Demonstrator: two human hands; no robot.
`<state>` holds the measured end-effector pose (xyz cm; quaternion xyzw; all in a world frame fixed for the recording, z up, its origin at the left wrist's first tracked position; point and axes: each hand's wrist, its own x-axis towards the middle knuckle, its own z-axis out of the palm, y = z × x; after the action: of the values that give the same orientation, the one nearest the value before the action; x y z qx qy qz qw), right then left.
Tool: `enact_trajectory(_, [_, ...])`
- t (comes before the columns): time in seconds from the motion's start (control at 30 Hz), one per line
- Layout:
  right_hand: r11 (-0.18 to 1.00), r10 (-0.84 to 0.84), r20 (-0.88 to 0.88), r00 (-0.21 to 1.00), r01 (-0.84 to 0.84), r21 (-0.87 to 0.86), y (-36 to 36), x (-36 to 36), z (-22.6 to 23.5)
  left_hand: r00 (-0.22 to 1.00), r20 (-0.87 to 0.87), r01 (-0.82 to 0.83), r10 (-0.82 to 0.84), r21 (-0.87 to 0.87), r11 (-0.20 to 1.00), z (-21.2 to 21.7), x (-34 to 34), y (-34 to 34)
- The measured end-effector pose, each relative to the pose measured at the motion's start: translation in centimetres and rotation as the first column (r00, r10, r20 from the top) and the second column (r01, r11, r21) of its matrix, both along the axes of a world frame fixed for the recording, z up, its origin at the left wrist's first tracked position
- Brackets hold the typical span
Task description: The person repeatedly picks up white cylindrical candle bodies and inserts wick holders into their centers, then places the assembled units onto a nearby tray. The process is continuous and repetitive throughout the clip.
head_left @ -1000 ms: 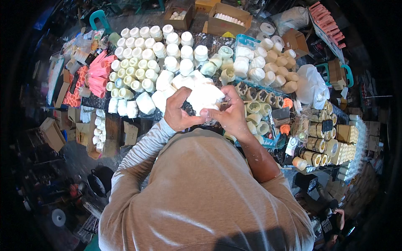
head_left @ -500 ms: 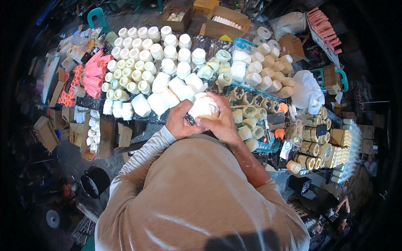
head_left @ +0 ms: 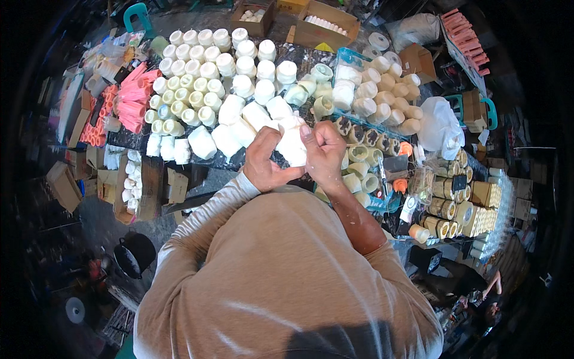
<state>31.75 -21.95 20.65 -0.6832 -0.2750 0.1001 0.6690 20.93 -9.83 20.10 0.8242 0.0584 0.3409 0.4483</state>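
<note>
In front of my belly, at the near edge of the table, is a lumpy white wax piece [head_left: 291,146], overexposed so that its details wash out. My right hand [head_left: 324,157] pinches its right side, thumb at the upper edge and the other fingers curled. On the other side my left hand [head_left: 263,163] is curved, its thumb stretched along under the piece; whether its fingertips grip the wax is hidden. Just beyond lie several chunky white wax blocks [head_left: 255,115]. Pale green moulds [head_left: 296,94] stand behind and to the right of the piece.
Rows of white cylinders [head_left: 225,63] and small pale green moulds [head_left: 195,100] fill the table's left half. At right is a blue tray [head_left: 348,57] of cream cups, beside a white plastic bag [head_left: 439,125]. Pink pieces [head_left: 133,99] lie far left. A black bucket [head_left: 133,257] stands below left.
The white piece has been turned upright and raised slightly away from me. My right hand has shifted from cupping it to a pinch at its upper right; my left thumb now points right.
</note>
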Motion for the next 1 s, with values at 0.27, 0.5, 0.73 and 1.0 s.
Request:
enact_trajectory(0.27, [0.988,0.016,0.154,0.988,0.008,-0.153,-0.3,-0.4,-0.3,0.999,-0.033,-0.03,0.031,0.036,0.999,0.1,-0.6,0.2])
enact_trajectory(0.5, [0.981,0.134,0.121,0.984,-0.114,-0.16,-0.5,-0.9,1.8,0.998,-0.02,-0.051,0.051,-0.01,0.999,0.5,-1.4,0.1])
enact_trajectory(0.73, [0.995,0.098,0.244,0.965,-0.097,-0.018,-0.1,-1.2,2.1,0.999,-0.025,-0.041,0.039,-0.094,0.995,0.8,-1.9,0.2])
enact_trajectory(1.0, [0.997,-0.011,0.157,0.987,-0.002,0.082,0.3,-0.3,1.9,0.992,0.101,-0.066,0.072,-0.065,0.996,0.9,-0.7,-0.3])
